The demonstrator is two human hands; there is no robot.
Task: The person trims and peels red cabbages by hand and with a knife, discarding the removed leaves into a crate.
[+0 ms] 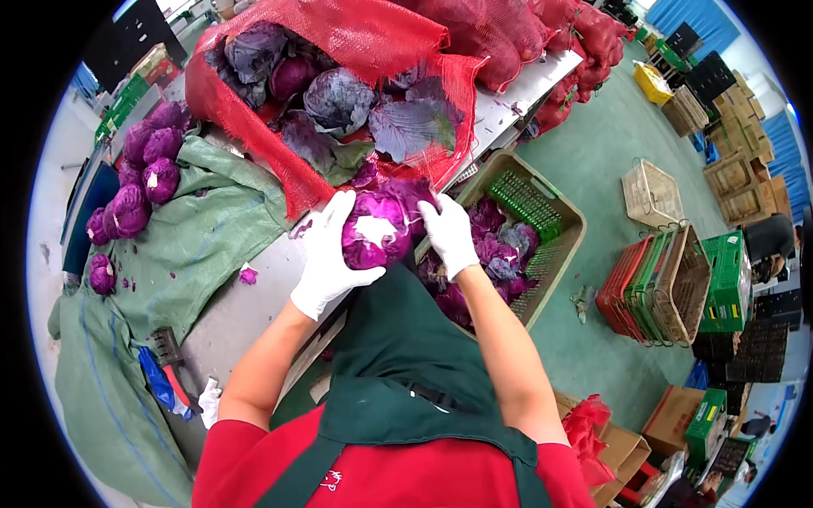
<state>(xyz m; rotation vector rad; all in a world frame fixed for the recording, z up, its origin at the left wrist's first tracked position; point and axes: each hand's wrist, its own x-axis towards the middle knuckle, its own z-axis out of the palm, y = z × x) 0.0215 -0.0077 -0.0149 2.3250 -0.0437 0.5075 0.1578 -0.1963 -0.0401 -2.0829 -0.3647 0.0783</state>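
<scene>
My left hand [326, 258], in a white glove, grips the left side of a purple cabbage [373, 233] whose pale cut stem faces up. My right hand [448, 234], also gloved, pinches an outer leaf [405, 196] at the cabbage's right side. Just beyond my hands lies an open red mesh sack [296, 173] with dark-leaved cabbages [339, 102] inside. Below and right of my right hand, a green-brown crate [561, 222] holds loose purple leaves [500, 250].
Peeled cabbages [129, 210] sit on a green woven sheet [203, 186] at left. Full red sacks [474, 34] lie at the back. A cleaver-like tool [174, 364] rests at lower left. Stacked crates [656, 284] and an empty crate [652, 193] stand at right.
</scene>
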